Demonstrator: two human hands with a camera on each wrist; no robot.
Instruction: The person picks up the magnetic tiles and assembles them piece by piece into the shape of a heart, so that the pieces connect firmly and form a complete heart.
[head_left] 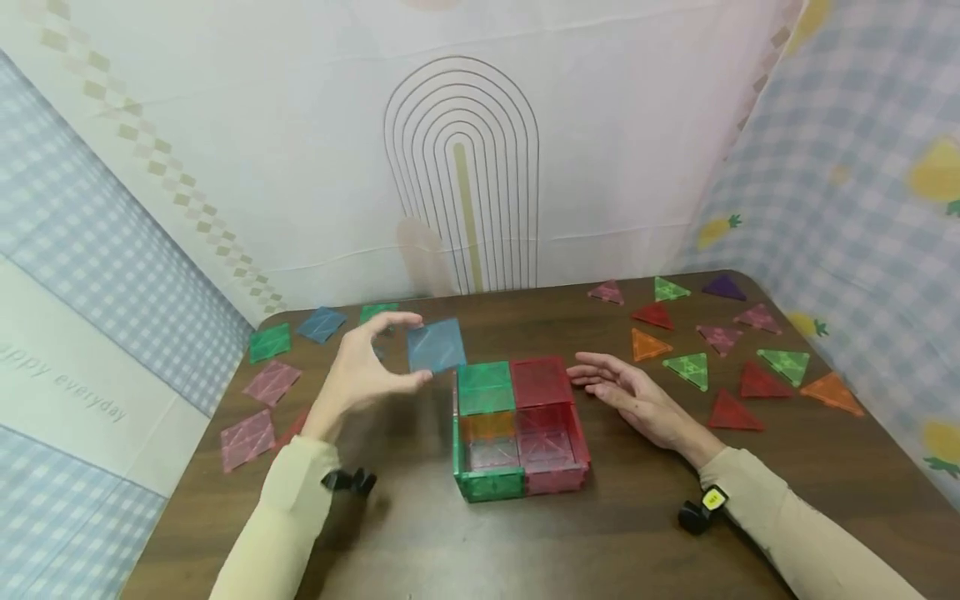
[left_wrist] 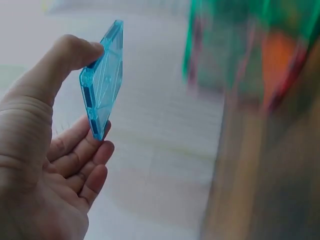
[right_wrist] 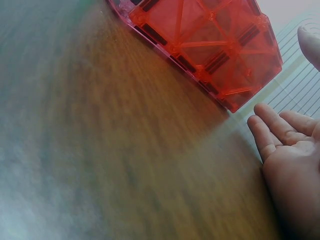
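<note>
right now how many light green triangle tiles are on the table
3: one tile near the far edge of the table, another tile nearest the right hand, and a third tile furthest right. Others may be hidden.

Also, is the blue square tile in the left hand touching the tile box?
No, the left wrist view shows a gap between the blue square tile, pinched by the left hand, and the tile box.

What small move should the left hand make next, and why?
Probably lower the blue tile onto the near-left quarter of the box. The left hand pinches that tile, while the green tile and red tile cover only the box's far half, leaving its near half open on top.
</note>
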